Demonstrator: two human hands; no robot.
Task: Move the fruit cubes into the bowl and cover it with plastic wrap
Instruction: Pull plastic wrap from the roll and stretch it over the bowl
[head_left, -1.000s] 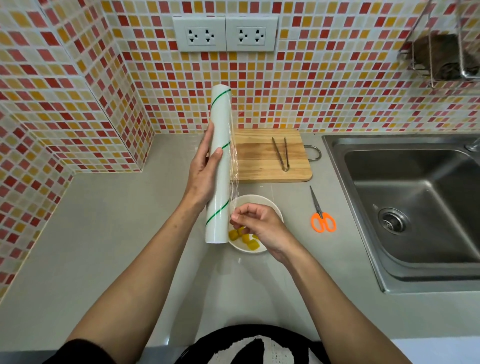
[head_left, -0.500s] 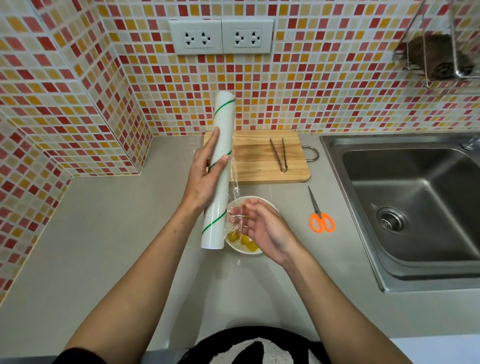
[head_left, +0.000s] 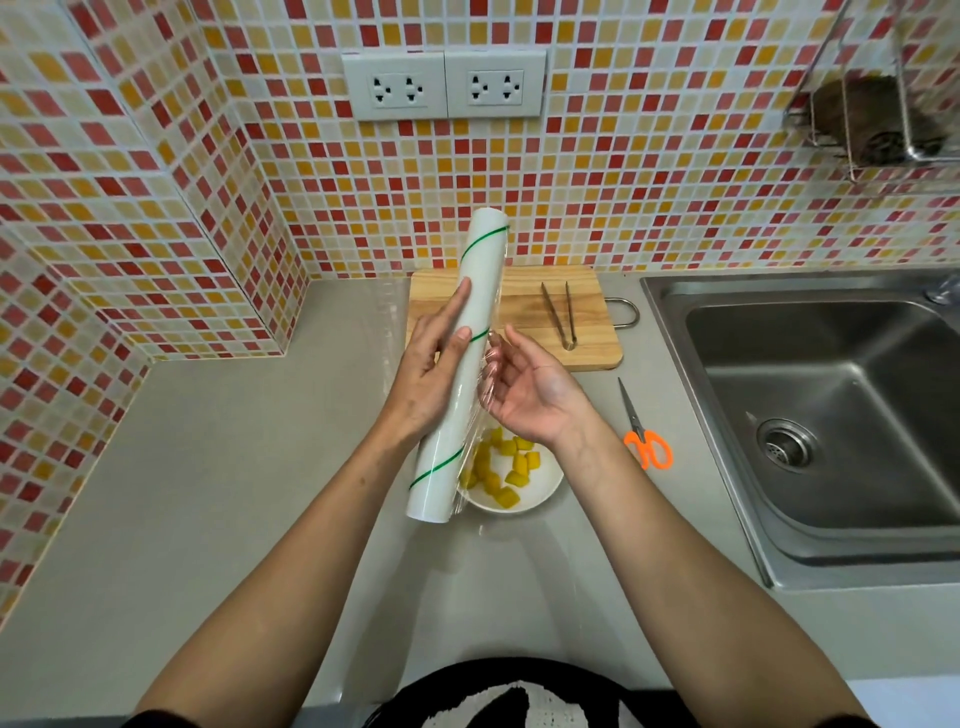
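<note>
A white bowl (head_left: 540, 494) on the grey counter holds several yellow fruit cubes (head_left: 506, 470). Above its left side my left hand (head_left: 431, 371) grips a long white plastic wrap roll (head_left: 460, 374) with green spiral lines, held lengthwise away from me. My right hand (head_left: 530, 387) is palm-up just right of the roll, fingers spread, touching the loose edge of clear film (head_left: 485, 371) that hangs off the roll. Part of the bowl is hidden behind the roll and my right wrist.
A wooden cutting board (head_left: 582, 317) with metal tongs (head_left: 561, 322) lies behind the bowl. Orange-handled scissors (head_left: 644, 434) rest to the right, then a steel sink (head_left: 831, 415). Tiled walls close the back and left; a wire rack (head_left: 878, 104) hangs top right.
My right hand has risen from over the bowl to mid-roll and turned palm-up, uncovering the fruit cubes. The roll stays in my left hand, shifted slightly.
</note>
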